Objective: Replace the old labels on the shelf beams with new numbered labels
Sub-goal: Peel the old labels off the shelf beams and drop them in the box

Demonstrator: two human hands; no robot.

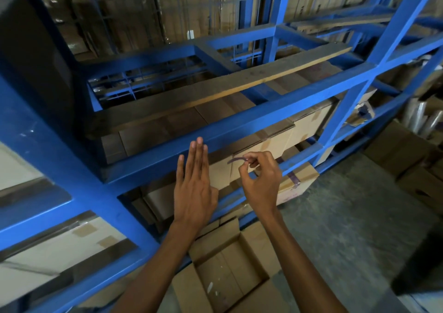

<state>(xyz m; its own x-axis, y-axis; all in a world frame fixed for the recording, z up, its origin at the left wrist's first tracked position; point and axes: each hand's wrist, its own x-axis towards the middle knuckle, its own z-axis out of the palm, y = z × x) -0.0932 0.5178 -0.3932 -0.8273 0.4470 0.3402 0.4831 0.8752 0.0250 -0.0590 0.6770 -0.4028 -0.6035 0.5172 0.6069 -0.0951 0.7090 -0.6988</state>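
A blue shelf beam runs diagonally across the middle of the head view. My left hand is flat and open, its fingertips resting against the beam's front face. Just right of it, my right hand pinches a thin curled strip of dark label or tape between thumb and fingers, a little below the beam. No label shows on the bare blue face near my hands.
An open cardboard box with small white scraps inside sits on the floor below my arms. Sealed cartons fill the shelf behind the beam. A wooden plank lies across the rack. More boxes stand on the concrete floor at right.
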